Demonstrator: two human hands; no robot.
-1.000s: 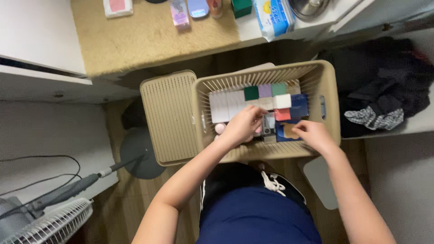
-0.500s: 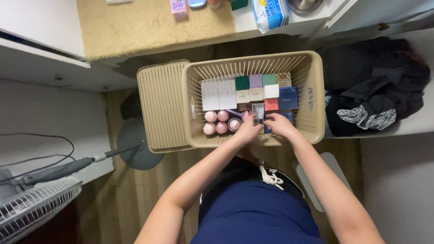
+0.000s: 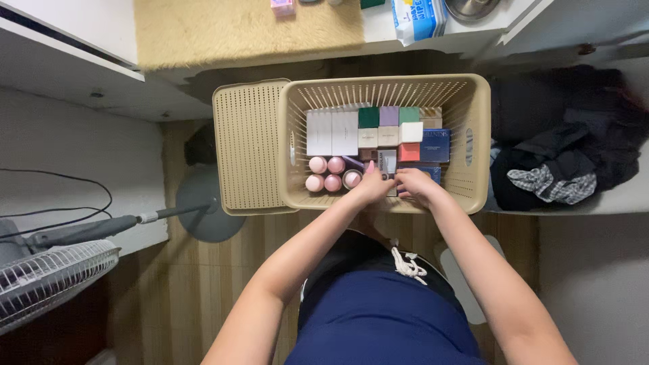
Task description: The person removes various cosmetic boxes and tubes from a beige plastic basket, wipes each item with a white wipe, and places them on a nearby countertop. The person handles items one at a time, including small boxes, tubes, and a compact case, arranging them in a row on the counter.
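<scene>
Reaching into the beige basket (image 3: 476,128), the left hand (image 3: 374,187) and right hand (image 3: 414,184) together grip a small box (image 3: 387,164); crowding could topple the pink bottles (image 3: 326,174) just left.

Wood floor (image 3: 169,284), white shelves (image 3: 81,74), fan (image 3: 47,280) left.

A beige basket (image 3: 473,101) with slotted walls is seen beside its beige perforated lid (image 3: 249,145). White boxes (image 3: 332,133), green, lilac, red and blue small boxes (image 3: 399,125) and pink round caps (image 3: 326,174) are shown inside. A black-and-white checked cloth (image 3: 551,184) is seen right.
</scene>
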